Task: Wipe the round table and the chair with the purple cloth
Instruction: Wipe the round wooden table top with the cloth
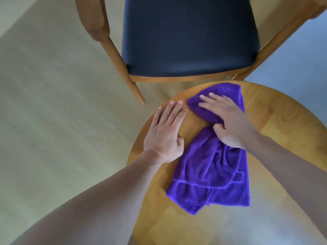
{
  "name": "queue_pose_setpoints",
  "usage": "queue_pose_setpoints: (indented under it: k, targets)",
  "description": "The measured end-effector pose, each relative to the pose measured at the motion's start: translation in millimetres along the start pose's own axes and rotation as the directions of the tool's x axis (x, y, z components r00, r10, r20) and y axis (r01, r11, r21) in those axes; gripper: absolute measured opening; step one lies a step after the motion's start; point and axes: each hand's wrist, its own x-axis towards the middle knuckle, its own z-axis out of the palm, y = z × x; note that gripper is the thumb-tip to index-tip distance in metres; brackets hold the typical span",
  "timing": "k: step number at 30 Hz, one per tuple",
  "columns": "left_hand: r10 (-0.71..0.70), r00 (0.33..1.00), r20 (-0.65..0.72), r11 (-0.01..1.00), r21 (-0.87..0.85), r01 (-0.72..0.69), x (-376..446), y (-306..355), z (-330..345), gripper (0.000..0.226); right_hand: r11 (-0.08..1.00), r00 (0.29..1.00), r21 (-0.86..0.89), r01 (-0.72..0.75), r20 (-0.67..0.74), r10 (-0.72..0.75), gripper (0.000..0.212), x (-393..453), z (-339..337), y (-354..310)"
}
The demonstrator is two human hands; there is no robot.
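A round wooden table [276, 121] fills the lower right of the head view. A crumpled purple cloth [210, 170] lies on it, stretching from the far edge toward me. My right hand [230, 121] presses on the cloth's far part, fingers spread over it and thumb pinching a fold. Flat on the bare wood at the table's left rim rests my left hand [164, 131], fingers together, just left of the cloth and touching its edge at the thumb. Beyond the table stands a wooden chair [187, 32] with a dark blue seat.
Pale wood-plank floor [53, 112] lies to the left of table and chair. The chair's front left leg [136, 89] stands close to the table's far rim. Its armrests reach out on both sides at the top.
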Motion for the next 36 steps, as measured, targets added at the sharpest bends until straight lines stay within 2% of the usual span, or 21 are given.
queue_pose_setpoints:
  k: [3,6,8,10,13,16,19,21,23,25,31,33,36]
  targets:
    - [-0.001,1.000,0.001,1.000,-0.009,0.001,0,-1,1,0.085,0.975,0.956,0.083,-0.204,-0.197,0.217,0.077,6,-10,11]
    - [-0.001,1.000,0.017,1.000,0.009,0.001,-1,-2,2,0.084,0.902,0.834,0.125,-0.414,-0.345,0.431,0.076,26,12,-19]
    - [0.000,1.000,0.026,1.000,0.026,-0.001,-1,-3,3,0.084,0.856,0.776,0.107,-0.506,-0.376,0.506,0.077,37,30,-46]
    - [0.001,1.000,0.020,0.999,0.042,-0.002,0,-3,5,0.085,0.887,0.827,0.053,-0.459,-0.339,0.448,0.076,31,45,-61]
    - [0.004,1.000,0.026,0.998,0.058,-0.006,0,-4,7,0.087,0.975,0.959,-0.042,-0.218,-0.195,0.206,0.076,-5,52,-50]
    - [0.004,1.000,0.023,0.999,0.052,-0.006,0,-3,6,0.086,0.993,0.989,-0.092,-0.077,-0.133,0.065,0.075,-31,44,-24]
    - [-0.005,1.000,0.013,0.999,0.052,0.004,1,-1,4,0.084,0.989,0.975,-0.091,-0.115,-0.200,0.095,0.075,-31,44,-23]
    - [-0.067,0.997,-0.025,0.997,0.035,0.068,-9,-4,4,0.080,0.988,0.969,-0.081,-0.133,-0.218,0.113,0.075,-30,47,-27]
    - [-0.140,0.987,-0.078,0.990,-0.010,0.140,-31,-11,7,0.078,0.988,0.966,-0.074,-0.137,-0.231,0.116,0.075,-31,46,-25]
    - [-0.144,0.984,-0.103,0.990,-0.015,0.143,-63,-22,10,0.080,0.989,0.966,-0.071,-0.132,-0.235,0.112,0.074,-32,45,-24]
    - [-0.139,0.989,-0.053,0.990,-0.028,0.138,-92,-31,12,0.081,0.977,0.960,-0.105,-0.185,-0.230,0.157,0.076,-27,48,-29]
    - [-0.148,0.988,-0.033,0.988,-0.040,0.147,-91,-30,10,0.079,0.963,0.944,-0.093,-0.253,-0.241,0.225,0.076,-21,50,-37]
    - [-0.150,0.988,-0.021,0.988,-0.050,0.149,-93,-31,11,0.077,0.889,0.849,-0.040,-0.456,-0.321,0.421,0.080,-2,62,-64]
